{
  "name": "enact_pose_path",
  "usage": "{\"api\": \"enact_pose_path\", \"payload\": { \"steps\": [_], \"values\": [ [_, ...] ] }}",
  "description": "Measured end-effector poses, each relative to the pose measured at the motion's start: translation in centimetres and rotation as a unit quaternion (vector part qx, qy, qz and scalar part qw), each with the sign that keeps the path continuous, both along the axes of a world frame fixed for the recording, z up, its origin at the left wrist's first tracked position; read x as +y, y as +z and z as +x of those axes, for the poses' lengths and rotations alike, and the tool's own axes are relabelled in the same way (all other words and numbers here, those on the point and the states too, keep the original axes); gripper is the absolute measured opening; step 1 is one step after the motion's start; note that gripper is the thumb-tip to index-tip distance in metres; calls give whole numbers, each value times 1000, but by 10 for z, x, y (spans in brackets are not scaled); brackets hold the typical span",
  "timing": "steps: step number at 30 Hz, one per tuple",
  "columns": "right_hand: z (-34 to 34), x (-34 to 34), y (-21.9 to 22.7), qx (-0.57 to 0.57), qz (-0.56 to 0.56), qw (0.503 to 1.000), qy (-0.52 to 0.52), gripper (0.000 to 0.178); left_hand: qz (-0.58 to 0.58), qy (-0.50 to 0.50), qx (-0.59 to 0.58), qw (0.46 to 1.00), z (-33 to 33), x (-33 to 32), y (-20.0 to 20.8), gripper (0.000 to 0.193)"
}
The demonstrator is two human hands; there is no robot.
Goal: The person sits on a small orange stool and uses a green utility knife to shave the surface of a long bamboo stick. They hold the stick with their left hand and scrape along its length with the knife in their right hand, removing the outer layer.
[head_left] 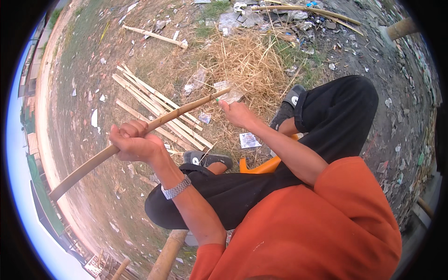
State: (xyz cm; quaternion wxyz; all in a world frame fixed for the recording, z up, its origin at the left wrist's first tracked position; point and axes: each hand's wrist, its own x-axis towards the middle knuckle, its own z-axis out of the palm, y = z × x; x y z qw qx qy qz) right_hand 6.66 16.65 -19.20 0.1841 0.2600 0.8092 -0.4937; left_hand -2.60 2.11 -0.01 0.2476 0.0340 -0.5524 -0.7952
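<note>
My left hand (138,143) is wrapped round a long split bamboo strip (84,170), which slants from the far left up toward the middle of the view. Close to the strip's upper end, my right hand (237,115) is closed, its thumb and forefinger pinched together. A small green bit shows at those fingertips, against the strip; what it belongs to is too small to tell. Beyond and below the held strip, several pale split bamboo strips (148,99) lie side by side on the ground.
A heap of straw-like shavings (254,60) lies ahead of my feet. One bamboo piece (154,36) rests at the far left; bamboo poles (308,9) lie at the top. An orange plastic seat (261,166) shows under my legs. Litter is scattered on the ground, and a thick bamboo pole (167,254) lies behind me.
</note>
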Motion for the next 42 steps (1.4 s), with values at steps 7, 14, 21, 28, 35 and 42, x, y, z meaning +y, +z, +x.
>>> {"api": "enact_pose_path", "payload": {
  "steps": [7, 14, 21, 28, 35, 42],
  "values": [
    [3, 15, -51, -47, 18, 997, -53, 79, -9, -25, -5, 1000, 1, 6, 4, 42],
    [-7, 25, -85, -51, 51, 992, -102, 79, -1, -33, 5, 999, -5, 10, 2, 42],
    [1, 17, -117, -78, 50, 990, -109, 74, 5, -55, 2, 998, -4, 4, -1, 43],
    [2, 41, -133, -104, 152, 982, -36, 71, -4, -73, 8, 997, -5, 4, 1, 42],
    [-24, 49, -29, -104, 50, 993, -39, 75, 11, 69, -27, 997, -8, -6, 0, 37],
    [-9, -10, 51, -17, -45, 998, 43, 79, 6, 90, -36, 995, -5, 0, 2, 37]
  ]
}}
